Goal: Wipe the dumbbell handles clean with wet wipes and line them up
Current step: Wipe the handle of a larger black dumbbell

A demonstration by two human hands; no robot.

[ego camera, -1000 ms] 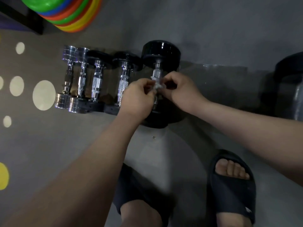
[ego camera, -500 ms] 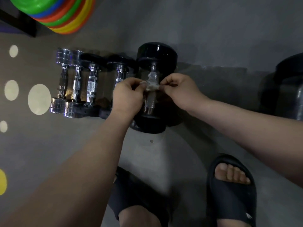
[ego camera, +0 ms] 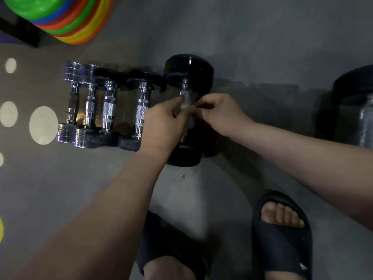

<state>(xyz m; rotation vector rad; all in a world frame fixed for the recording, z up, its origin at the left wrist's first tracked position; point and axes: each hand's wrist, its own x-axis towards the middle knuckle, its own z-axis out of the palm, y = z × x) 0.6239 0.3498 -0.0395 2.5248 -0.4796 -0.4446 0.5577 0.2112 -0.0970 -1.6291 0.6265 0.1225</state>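
A grey floor (ego camera: 50,188) filled most of the view, with pale round dots along its left side. At the top left sat a stack of coloured discs (ego camera: 66,19) in green, blue, orange and yellow. A dark weight (ego camera: 355,110) stood at the right edge, only partly in view.

The big black dumbbell (ego camera: 189,69) lay on the floor in the middle, its handle (ego camera: 184,89) running away from the person. It was the right-hand end of a line. Just to its left lay two smaller black-ended dumbbells (ego camera: 142,110) (ego camera: 109,108), and then two chrome dumbbells (ego camera: 90,106) (ego camera: 72,102). All five were side by side and roughly parallel.

Two feet in dark slippers (ego camera: 282,245) stood on the floor near the bottom edge, the left one partly hidden by the left forearm.

Both bare arms reached in over the big dumbbell. The left hand (ego camera: 161,122) had its fingers curled and pinched one end of a pale wet wipe (ego camera: 184,106) against the handle. The right hand (ego camera: 220,112), also curled, pinched the other end just beside it. The wipe lay across the middle of the handle between the two hands.
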